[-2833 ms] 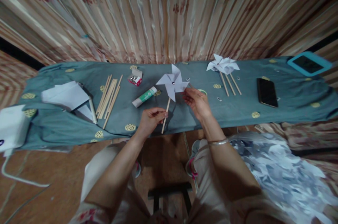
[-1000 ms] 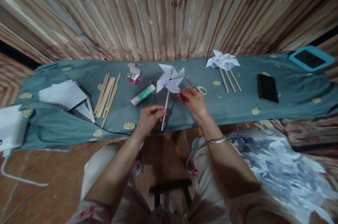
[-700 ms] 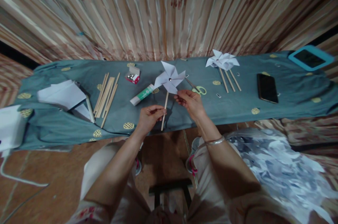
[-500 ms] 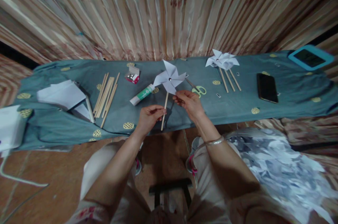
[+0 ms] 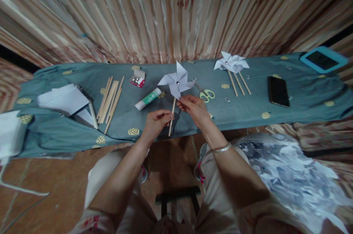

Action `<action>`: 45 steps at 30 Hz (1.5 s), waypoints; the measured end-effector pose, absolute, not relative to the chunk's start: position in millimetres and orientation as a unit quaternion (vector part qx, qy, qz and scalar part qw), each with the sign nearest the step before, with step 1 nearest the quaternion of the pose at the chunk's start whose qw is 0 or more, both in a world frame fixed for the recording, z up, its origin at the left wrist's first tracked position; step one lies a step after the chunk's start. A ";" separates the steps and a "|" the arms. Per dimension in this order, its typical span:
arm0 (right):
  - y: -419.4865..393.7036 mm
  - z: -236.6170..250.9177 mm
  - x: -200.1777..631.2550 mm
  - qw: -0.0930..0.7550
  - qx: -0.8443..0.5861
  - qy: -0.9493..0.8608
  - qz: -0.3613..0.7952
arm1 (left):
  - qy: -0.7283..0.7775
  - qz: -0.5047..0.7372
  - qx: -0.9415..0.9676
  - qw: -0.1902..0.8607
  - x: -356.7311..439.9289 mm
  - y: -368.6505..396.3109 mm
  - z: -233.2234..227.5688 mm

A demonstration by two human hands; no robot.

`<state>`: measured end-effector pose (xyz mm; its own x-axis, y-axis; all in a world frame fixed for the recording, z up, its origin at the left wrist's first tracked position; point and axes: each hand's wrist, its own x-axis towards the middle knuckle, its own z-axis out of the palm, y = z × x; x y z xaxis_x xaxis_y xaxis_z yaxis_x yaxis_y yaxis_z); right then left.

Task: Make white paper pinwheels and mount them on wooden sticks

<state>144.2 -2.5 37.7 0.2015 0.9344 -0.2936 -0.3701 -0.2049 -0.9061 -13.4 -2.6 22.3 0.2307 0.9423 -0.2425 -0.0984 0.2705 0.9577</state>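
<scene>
In my left hand (image 5: 157, 123), the thumb and fingers pinch the wooden stick of a white paper pinwheel (image 5: 180, 76). The pinwheel stands over the middle of the table, with a shiny pin at its centre. My right hand (image 5: 193, 108) is closed at the lowest blade, its fingertips against the paper just right of the stick. Green-handled scissors (image 5: 206, 95) lie beyond my right hand. A glue stick (image 5: 148, 99) with a green label rests left of the pinwheel, and behind it is a small opened box of metal pins (image 5: 138, 79).
Several wooden sticks (image 5: 111, 101) and white paper sheets (image 5: 64, 99) lie at the left. Finished pinwheels (image 5: 233, 64) on sticks rest at the back right, near a black phone (image 5: 278, 91) and a blue-framed tablet (image 5: 323, 60). A bag of paper scraps (image 5: 298, 179) sits below.
The pinwheel's blades have turned a little clockwise. My right hand has moved slightly left with the lowest blade, while my left hand keeps its hold on the stick.
</scene>
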 end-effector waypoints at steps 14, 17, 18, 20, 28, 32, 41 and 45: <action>-1.1 34.3 137.9 0.575 -0.541 -0.334 0.516 | 0.453 0.419 0.475 0.628 -5.2 0.6 18.0; -2.9 33.4 134.4 0.569 -0.539 -0.358 0.506 | 0.449 0.438 0.463 0.627 -1.2 2.4 19.8; -3.7 33.0 133.3 0.564 -0.538 -0.363 0.510 | 0.447 0.444 0.456 0.629 0.2 3.1 20.2; -5.1 31.9 131.7 0.554 -0.537 -0.369 0.518 | 0.445 0.452 0.445 0.632 3.1 4.7 20.6; -7.2 25.7 139.5 0.553 -0.565 -0.392 0.471 | 0.439 0.455 0.437 0.640 12.7 1.8 20.1; -9.7 24.9 150.5 0.564 -0.592 -0.409 0.405 | 0.432 0.446 0.439 0.649 13.8 -2.2 21.1; -15.3 27.9 166.6 0.553 -0.639 -0.425 0.323 | 0.428 0.440 0.430 0.662 20.4 -6.9 16.3; -10.1 42.7 170.7 0.541 -0.660 -0.445 0.272 | 0.424 0.439 0.419 0.673 29.7 -8.6 14.5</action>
<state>170.7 -10.1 42.7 0.4572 0.8809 0.1223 0.2929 -0.0193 -0.9559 29.7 -8.6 14.5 0.2565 0.9451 -0.2025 -0.2352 0.2642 0.9353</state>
